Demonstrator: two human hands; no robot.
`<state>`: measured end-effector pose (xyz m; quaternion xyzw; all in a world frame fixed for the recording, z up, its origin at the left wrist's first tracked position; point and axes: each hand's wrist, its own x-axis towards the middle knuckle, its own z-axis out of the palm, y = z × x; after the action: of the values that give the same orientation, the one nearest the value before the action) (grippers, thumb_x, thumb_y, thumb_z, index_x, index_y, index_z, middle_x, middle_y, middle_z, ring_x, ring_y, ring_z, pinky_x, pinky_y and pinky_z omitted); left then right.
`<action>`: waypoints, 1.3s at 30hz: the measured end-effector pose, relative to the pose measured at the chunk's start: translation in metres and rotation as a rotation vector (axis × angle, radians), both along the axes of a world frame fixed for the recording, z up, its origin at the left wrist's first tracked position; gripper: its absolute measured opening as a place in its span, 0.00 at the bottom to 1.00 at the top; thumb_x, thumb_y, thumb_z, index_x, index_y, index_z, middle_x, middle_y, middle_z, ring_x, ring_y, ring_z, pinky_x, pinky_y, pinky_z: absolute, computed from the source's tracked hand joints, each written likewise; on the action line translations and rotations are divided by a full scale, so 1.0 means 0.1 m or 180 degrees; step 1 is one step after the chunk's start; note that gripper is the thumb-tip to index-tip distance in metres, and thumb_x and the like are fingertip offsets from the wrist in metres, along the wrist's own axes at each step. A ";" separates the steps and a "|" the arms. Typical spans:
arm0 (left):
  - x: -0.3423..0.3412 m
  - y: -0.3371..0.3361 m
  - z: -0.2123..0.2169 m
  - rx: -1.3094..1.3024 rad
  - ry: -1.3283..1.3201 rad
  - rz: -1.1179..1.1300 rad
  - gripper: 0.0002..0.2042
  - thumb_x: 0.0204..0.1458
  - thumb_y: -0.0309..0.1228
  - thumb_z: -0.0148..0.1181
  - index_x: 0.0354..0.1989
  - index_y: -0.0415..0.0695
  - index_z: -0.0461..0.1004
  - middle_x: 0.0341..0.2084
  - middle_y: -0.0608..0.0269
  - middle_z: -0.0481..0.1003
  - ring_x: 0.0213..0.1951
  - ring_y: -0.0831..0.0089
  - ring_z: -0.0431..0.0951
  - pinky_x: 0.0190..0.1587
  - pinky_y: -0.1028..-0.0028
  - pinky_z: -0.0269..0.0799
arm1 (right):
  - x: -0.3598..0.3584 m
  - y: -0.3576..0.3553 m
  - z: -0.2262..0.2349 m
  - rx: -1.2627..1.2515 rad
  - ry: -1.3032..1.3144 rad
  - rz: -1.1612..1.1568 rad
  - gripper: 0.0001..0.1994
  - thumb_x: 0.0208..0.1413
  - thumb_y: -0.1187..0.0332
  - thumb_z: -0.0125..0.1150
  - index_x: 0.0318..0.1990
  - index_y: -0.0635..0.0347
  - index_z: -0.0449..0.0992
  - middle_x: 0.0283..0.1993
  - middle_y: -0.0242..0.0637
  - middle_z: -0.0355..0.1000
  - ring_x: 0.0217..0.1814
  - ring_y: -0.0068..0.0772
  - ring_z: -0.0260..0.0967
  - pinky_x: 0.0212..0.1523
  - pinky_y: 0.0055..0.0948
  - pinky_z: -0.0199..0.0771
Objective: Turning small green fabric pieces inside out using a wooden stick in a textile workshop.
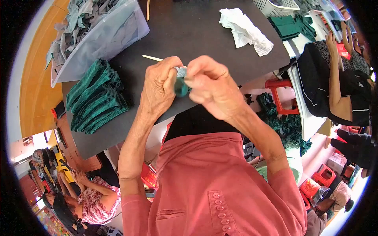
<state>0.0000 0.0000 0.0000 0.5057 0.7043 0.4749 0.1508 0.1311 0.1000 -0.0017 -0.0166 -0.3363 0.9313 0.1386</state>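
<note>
Above the near edge of the dark table [185,29], both my hands meet at a small dark green cloth piece [181,87] with some pale grey-green material at its top. My left hand [159,82] is closed on its left side. My right hand [215,88], slightly blurred, has thumb and fingers bent together at its right side; the exact grip is hidden. A thin pale stick [152,58] sticks out to the left behind my left hand; whether that hand holds it is hidden. Left of my hands lies a stack of folded green velvety cloth pieces [96,98].
A translucent plastic bin [118,43] of grey-green cloth stands tilted at the far left. A crumpled white cloth [246,33] lies far right, and another thin stick [148,10] at the back. Green cloth and a red stool [281,96] are to the right. Other people sit on both sides.
</note>
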 end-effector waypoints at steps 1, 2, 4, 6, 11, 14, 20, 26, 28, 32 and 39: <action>-0.01 -0.02 -0.02 0.0063 -0.0011 -0.0108 0.04 0.51 0.25 0.47 0.28 0.38 0.67 0.20 0.55 0.68 0.25 0.67 0.70 0.29 0.71 0.64 | 0.01 -0.04 0.03 -0.0194 0.0011 0.0167 0.06 0.57 0.75 0.53 0.41 0.57 0.70 0.25 0.20 0.61 0.18 0.08 0.47 0.19 0.12 0.47; -0.01 -0.03 -0.02 0.0126 -0.0022 -0.0217 0.04 0.50 0.23 0.46 0.28 0.38 0.67 0.20 0.56 0.68 0.26 0.68 0.70 0.30 0.71 0.64 | -0.01 -0.03 -0.03 -0.0230 0.0229 0.0527 0.07 0.59 0.72 0.50 0.44 0.56 0.68 0.23 0.20 0.59 0.15 0.08 0.43 0.15 0.13 0.44; 0.01 0.04 -0.01 0.0198 -0.0122 -0.0189 0.02 0.48 0.23 0.48 0.28 0.38 0.67 0.20 0.57 0.67 0.25 0.68 0.70 0.29 0.72 0.64 | -0.03 0.17 0.04 -0.0405 0.0274 0.0965 0.08 0.60 0.70 0.48 0.46 0.56 0.66 0.23 0.21 0.59 0.14 0.08 0.41 0.14 0.13 0.43; 0.13 0.17 0.04 0.0679 -0.0403 -0.0540 0.02 0.44 0.22 0.54 0.27 0.39 0.68 0.18 0.60 0.67 0.22 0.68 0.70 0.27 0.74 0.65 | -0.05 0.19 0.06 -0.0490 0.0625 0.1509 0.17 0.63 0.62 0.44 0.57 0.54 0.59 0.22 0.21 0.59 0.11 0.08 0.35 0.09 0.13 0.39; 0.12 0.00 0.16 -0.0066 0.0296 0.0332 0.06 0.42 0.20 0.55 0.30 0.38 0.69 0.26 0.59 0.72 0.29 0.72 0.73 0.32 0.75 0.68 | -0.14 0.11 0.15 -0.1043 0.0941 0.1538 0.21 0.63 0.61 0.44 0.61 0.52 0.55 0.46 0.24 0.68 0.13 0.07 0.40 0.09 0.09 0.43; 0.13 -0.01 0.26 0.0319 -0.0147 0.0639 0.10 0.42 0.17 0.54 0.35 0.39 0.70 0.29 0.57 0.73 0.32 0.71 0.73 0.36 0.75 0.68 | -0.07 0.15 0.21 -0.0884 0.0732 0.1257 0.25 0.64 0.56 0.41 0.66 0.50 0.47 0.19 0.21 0.55 0.11 0.08 0.37 0.10 0.11 0.43; 0.03 -0.26 0.56 0.0613 0.1146 -0.0092 0.17 0.34 0.14 0.54 0.37 0.38 0.70 0.32 0.55 0.72 0.36 0.57 0.73 0.40 0.69 0.68 | -0.09 0.19 0.11 -0.0707 0.0741 0.1241 0.23 0.63 0.56 0.45 0.62 0.51 0.54 0.39 0.23 0.68 0.14 0.08 0.42 0.10 0.09 0.44; -0.04 -0.24 0.63 0.0182 0.1511 -0.0192 0.14 0.33 0.15 0.55 0.33 0.37 0.68 0.27 0.52 0.70 0.33 0.54 0.71 0.37 0.65 0.67 | -0.06 0.24 0.09 -0.0580 0.0653 0.1224 0.24 0.62 0.53 0.44 0.62 0.53 0.55 0.38 0.24 0.67 0.14 0.08 0.43 0.11 0.10 0.46; -0.14 -0.25 0.56 0.0145 0.1154 -0.0292 0.13 0.35 0.17 0.55 0.34 0.37 0.68 0.26 0.52 0.69 0.33 0.55 0.71 0.36 0.66 0.66 | -0.02 0.29 0.07 -0.0592 0.0634 0.1377 0.25 0.62 0.50 0.43 0.61 0.54 0.57 0.40 0.26 0.67 0.15 0.08 0.44 0.12 0.10 0.48; -0.02 -0.17 0.46 -0.0058 0.1528 -0.0096 0.14 0.34 0.17 0.56 0.34 0.38 0.68 0.26 0.54 0.68 0.31 0.55 0.68 0.35 0.63 0.65 | 0.02 0.36 0.02 -0.0741 0.0095 0.1193 0.26 0.62 0.47 0.42 0.60 0.54 0.59 0.42 0.27 0.67 0.16 0.08 0.46 0.13 0.10 0.49; -0.13 -0.18 0.46 -0.0053 0.2095 -0.0261 0.11 0.34 0.21 0.59 0.30 0.38 0.67 0.25 0.54 0.66 0.32 0.56 0.68 0.35 0.64 0.64 | -0.01 0.31 0.07 -0.0529 0.0072 0.1160 0.30 0.62 0.46 0.39 0.64 0.59 0.51 0.52 0.38 0.66 0.14 0.07 0.47 0.12 0.08 0.52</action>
<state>-0.0135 -0.0183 0.0460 0.6587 0.6981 0.2738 -0.0618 0.1296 0.1311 0.0051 0.0436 -0.2542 0.9657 -0.0304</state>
